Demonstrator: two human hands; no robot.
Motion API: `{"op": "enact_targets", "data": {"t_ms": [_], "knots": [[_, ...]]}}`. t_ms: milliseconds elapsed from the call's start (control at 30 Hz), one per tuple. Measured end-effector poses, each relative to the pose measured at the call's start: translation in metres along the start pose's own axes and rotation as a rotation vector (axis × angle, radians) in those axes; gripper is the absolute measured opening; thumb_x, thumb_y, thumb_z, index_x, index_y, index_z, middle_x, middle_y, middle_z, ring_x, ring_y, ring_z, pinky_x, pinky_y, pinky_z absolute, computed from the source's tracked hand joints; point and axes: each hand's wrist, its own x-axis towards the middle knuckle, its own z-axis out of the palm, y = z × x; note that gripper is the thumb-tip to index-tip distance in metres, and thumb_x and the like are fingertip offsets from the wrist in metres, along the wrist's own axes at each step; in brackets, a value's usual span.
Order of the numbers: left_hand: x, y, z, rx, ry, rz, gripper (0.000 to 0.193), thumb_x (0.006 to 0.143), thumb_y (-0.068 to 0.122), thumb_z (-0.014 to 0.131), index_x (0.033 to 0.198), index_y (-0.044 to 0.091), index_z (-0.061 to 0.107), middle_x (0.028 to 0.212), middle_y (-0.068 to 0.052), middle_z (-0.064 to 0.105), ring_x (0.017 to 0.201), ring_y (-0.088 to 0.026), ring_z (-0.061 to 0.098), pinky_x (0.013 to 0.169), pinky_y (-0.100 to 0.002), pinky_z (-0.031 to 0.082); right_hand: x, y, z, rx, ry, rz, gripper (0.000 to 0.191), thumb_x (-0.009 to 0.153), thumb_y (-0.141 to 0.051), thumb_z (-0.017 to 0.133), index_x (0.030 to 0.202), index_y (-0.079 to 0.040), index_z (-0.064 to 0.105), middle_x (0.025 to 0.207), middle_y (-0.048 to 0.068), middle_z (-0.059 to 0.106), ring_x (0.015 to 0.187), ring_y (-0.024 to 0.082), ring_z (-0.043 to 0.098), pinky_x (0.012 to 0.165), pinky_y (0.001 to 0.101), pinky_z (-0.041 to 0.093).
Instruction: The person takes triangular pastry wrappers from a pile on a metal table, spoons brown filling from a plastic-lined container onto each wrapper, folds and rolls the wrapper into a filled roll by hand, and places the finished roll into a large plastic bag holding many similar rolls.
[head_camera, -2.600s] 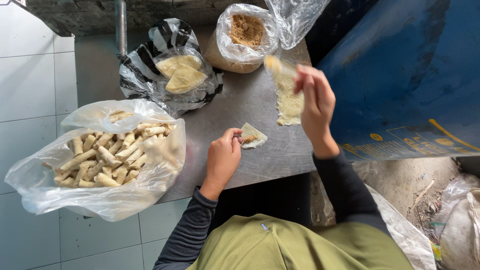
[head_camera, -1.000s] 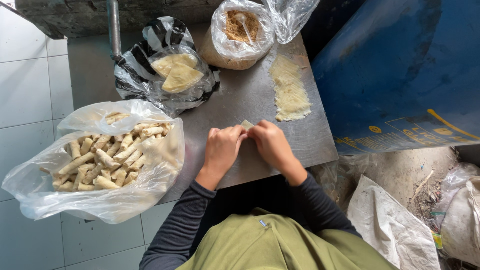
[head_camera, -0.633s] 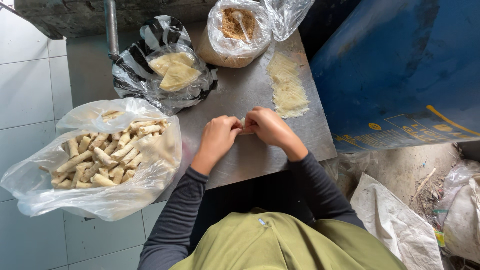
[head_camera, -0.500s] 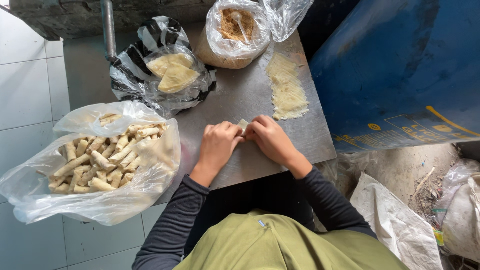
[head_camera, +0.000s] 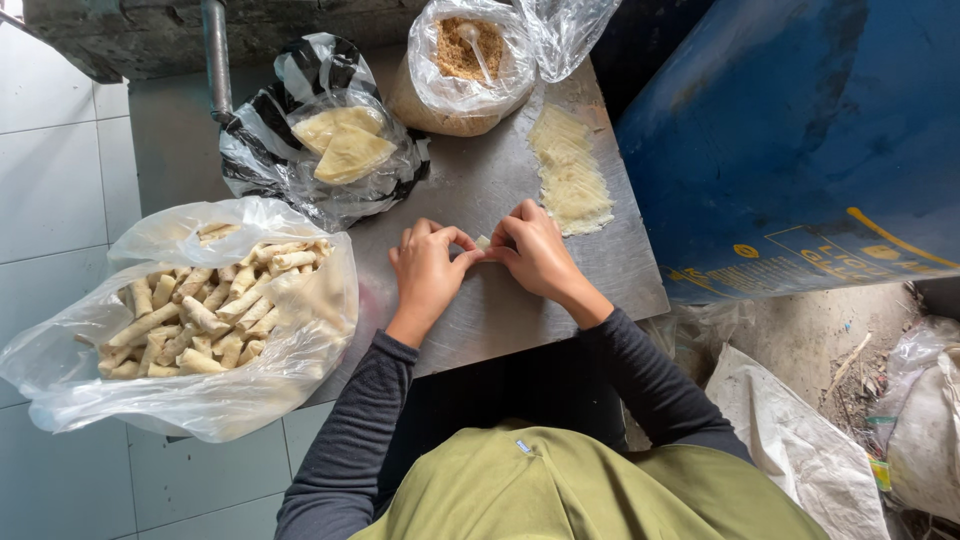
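My left hand (head_camera: 428, 276) and my right hand (head_camera: 535, 252) meet over the middle of the steel table (head_camera: 500, 310), fingertips pinched on a small pale pastry roll (head_camera: 483, 243) that is mostly hidden between them. Just beyond my right hand a stack of thin pale wrapper sheets (head_camera: 570, 172) lies flat on the steel. A clear bag of brown crumbly filling (head_camera: 465, 55) with a white spoon in it stands at the far edge. At my left a big clear bag of finished rolls (head_camera: 205, 310) bulges open.
A black-and-clear plastic bag holding folded yellowish wrappers (head_camera: 340, 145) sits at the back left beside a metal pipe (head_camera: 216, 60). A blue barrel (head_camera: 800, 140) crowds the table's right side. White sacks (head_camera: 800, 450) lie on the ground at the right; white tiles cover the left.
My right hand came back from the wrapper stack and joined my left hand. Since then both hands have been working the small roll between them, shifting only slightly.
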Motion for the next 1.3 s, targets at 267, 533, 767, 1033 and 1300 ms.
{"op": "enact_targets", "data": {"t_ms": [267, 533, 767, 1033, 1300], "knots": [[-0.017, 0.001, 0.012, 0.135, 0.146, 0.163, 0.014, 0.084, 0.035, 0.081, 0.086, 0.022, 0.078, 0.107, 0.0, 0.059, 0.109, -0.025, 0.052, 0.089, -0.048, 0.035, -0.016, 0.01, 0.004, -0.077, 0.148, -0.265, 0.013, 0.085, -0.016, 0.079, 0.091, -0.008, 0.07, 0.108, 0.011, 0.057, 0.103, 0.031, 0.055, 0.091, 0.0432, 0.044], [-0.004, 0.006, 0.004, 0.009, 0.095, -0.042, 0.013, 0.076, 0.035, 0.085, 0.082, 0.025, 0.08, 0.107, 0.001, 0.058, 0.11, -0.026, 0.048, 0.082, -0.049, 0.03, -0.003, 0.012, 0.009, 0.029, 0.147, -0.058, 0.014, 0.08, -0.017, 0.083, 0.087, -0.01, 0.073, 0.099, 0.01, 0.056, 0.097, 0.031, 0.055, 0.084, 0.0409, 0.046], [-0.02, 0.007, 0.021, 0.146, 0.168, 0.061, 0.013, 0.085, 0.032, 0.079, 0.092, 0.021, 0.074, 0.116, -0.005, 0.054, 0.112, -0.032, 0.045, 0.081, -0.052, 0.031, -0.015, 0.016, 0.023, -0.105, 0.268, -0.163, 0.012, 0.084, -0.017, 0.08, 0.091, -0.012, 0.072, 0.105, 0.009, 0.057, 0.101, 0.03, 0.055, 0.089, 0.0435, 0.042], [0.012, 0.005, 0.045, 0.244, 0.345, -0.027, 0.023, 0.086, 0.03, 0.073, 0.098, 0.012, 0.065, 0.117, -0.011, 0.05, 0.109, -0.035, 0.045, 0.081, -0.051, 0.034, 0.015, 0.012, 0.048, -0.2, 0.345, 0.078, 0.021, 0.085, -0.016, 0.074, 0.1, -0.007, 0.062, 0.107, 0.015, 0.052, 0.108, 0.033, 0.05, 0.087, 0.0477, 0.037], [0.024, 0.011, 0.013, 0.128, 0.125, 0.129, 0.032, 0.071, 0.046, 0.081, 0.088, 0.02, 0.073, 0.106, -0.003, 0.061, 0.105, -0.029, 0.05, 0.083, -0.053, 0.032, 0.026, 0.036, 0.018, -0.007, 0.411, 0.068, 0.018, 0.102, -0.023, 0.068, 0.105, -0.006, 0.063, 0.107, 0.011, 0.054, 0.108, 0.029, 0.049, 0.093, 0.0433, 0.04]]}}
